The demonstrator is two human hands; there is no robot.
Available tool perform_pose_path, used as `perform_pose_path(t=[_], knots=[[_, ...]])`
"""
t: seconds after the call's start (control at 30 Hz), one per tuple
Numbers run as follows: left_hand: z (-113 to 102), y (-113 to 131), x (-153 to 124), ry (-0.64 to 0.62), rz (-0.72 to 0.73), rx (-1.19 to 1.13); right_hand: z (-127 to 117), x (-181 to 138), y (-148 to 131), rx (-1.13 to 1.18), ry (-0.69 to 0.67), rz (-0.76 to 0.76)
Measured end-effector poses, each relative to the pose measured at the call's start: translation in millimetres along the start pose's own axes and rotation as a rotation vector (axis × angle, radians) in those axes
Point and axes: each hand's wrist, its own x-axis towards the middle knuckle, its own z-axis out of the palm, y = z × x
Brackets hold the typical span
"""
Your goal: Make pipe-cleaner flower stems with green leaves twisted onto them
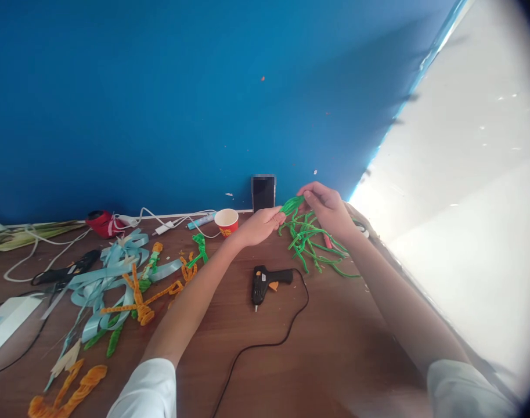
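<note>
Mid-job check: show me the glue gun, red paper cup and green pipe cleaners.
Glue gun [261,282], head view, on its black body.
Red paper cup [226,230], head view, on its outer wall.
Green pipe cleaners [308,239], head view, on the loose pile.

Left hand [261,226] and right hand [328,209] are pinching a twisted green pipe cleaner [292,204] between them, above a tangle of green strands [310,241] lying on the wooden table [230,354]. Glue gun [265,283] is lying on its side between the forearms, its black cord [265,345] trailing toward the near edge. Paper cup [226,222] is standing near the wall, just left of the hands. Further left, pale blue ribbon [110,273] is sprawling under orange pipe-cleaner twists [138,299]. Blue wall [160,104] is rising behind everything.
</note>
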Motion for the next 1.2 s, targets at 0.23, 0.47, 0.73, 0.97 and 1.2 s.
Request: perform_pose_path(t=[0.23,0.47,0.73,0.97,1.2], knots=[[1.3,0.1,-0.6,-0.022,-0.014,0.043,0.4,-0.5,1.7,-0.027,-0.032,-0.008],[-6.9,4.9,-2.4,0.069,-0.045,0.04,-4.3,3.1,8.4,-0.091,-0.137,0.033],[-18.9,5.6,-6.1,0.012,-0.083,0.087,-7.2,1.2,0.3,-0.035,-0.136,0.051],[-21.8,-5.4,-4.9,-0.198,-0.123,0.106,-2.5,2.3,9.9,-0.037,-0.17,0.059],[-22.7,-19.3,-3.1,-0.14,-0.165,0.079,-0.9,6.9,36.3,-0.11,-0.262,0.132]])
